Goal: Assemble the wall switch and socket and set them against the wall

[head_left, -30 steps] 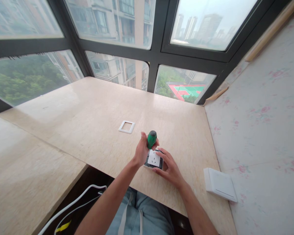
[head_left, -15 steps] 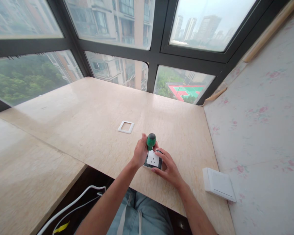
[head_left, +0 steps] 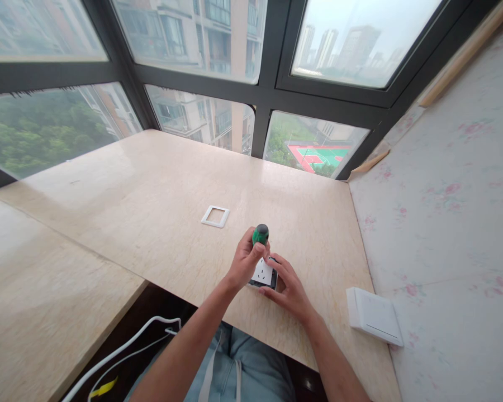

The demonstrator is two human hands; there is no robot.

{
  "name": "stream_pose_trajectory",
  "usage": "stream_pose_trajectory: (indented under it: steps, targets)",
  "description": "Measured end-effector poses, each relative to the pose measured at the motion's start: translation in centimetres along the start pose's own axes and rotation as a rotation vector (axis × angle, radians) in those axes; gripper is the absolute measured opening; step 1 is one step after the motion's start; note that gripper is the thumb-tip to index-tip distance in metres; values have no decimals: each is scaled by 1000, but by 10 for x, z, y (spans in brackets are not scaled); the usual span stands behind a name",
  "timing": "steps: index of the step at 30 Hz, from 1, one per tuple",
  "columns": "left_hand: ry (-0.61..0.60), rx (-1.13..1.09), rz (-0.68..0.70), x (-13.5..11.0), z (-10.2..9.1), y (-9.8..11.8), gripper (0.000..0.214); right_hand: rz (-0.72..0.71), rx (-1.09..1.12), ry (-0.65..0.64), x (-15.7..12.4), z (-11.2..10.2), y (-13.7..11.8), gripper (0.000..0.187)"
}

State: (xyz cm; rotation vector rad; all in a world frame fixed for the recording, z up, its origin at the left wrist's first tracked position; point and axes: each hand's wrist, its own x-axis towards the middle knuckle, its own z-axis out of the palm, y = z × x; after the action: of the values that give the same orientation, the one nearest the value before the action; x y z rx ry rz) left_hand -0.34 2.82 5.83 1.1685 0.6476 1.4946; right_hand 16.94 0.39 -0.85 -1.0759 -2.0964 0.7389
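Observation:
My left hand (head_left: 245, 259) is wrapped round the green and black handle of a screwdriver (head_left: 260, 235), which stands upright over the socket. The screwdriver's tip is hidden behind my fingers. Below it lies a wall socket (head_left: 262, 272) with a white face and a dark surround, its cover frame off. My right hand (head_left: 288, 285) grips the socket's right side, fingers at the far edge and thumb at the near edge. A white square cover frame (head_left: 215, 216) lies flat on the countertop, beyond my left hand.
The beige stone countertop (head_left: 159, 190) runs back to dark window frames (head_left: 265, 95). A white switch on a box (head_left: 376, 316) sits at the right, against the flowered wall (head_left: 444, 223). White cables (head_left: 126, 347) hang in the dark gap at lower left.
My left thumb has come round onto the near side of the screwdriver handle, and the handle has turned a little. My right hand and the socket stay in place.

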Motion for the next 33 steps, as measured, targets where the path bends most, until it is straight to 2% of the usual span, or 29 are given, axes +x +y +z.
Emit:
stream_pose_trajectory:
  steps: [3, 7, 12, 16, 18, 22, 26, 29, 33]
  targets:
    - [-18, -20, -41, 1, -2, 2, 58, 1, -1, -4, 1, -1, -1, 59]
    - [34, -145, -153, 9, 0, 8, 63, 9, -6, -4, 2, -2, -3, 58]
    - [45, -198, -91, 14, 3, 8, 67, 20, 1, -5, 2, -2, -5, 58]
    - [13, -119, -39, 11, 1, 2, 55, 13, -1, 1, 2, -2, -4, 58]
    - [33, -102, -51, 11, 0, 3, 50, 8, -2, 2, 2, -2, -3, 58]
    - [85, -123, -139, 13, 1, 11, 63, 9, 3, -1, 1, -2, -4, 58]
    - [30, -185, -215, 16, -1, 18, 72, 9, 8, -2, 1, -2, -4, 58]
    - [-16, -176, -170, 15, -2, 16, 76, 11, 2, 2, 2, -2, -5, 58]
    - [-74, -95, -80, 9, -4, 9, 55, -2, -13, 13, 2, -1, -3, 58]
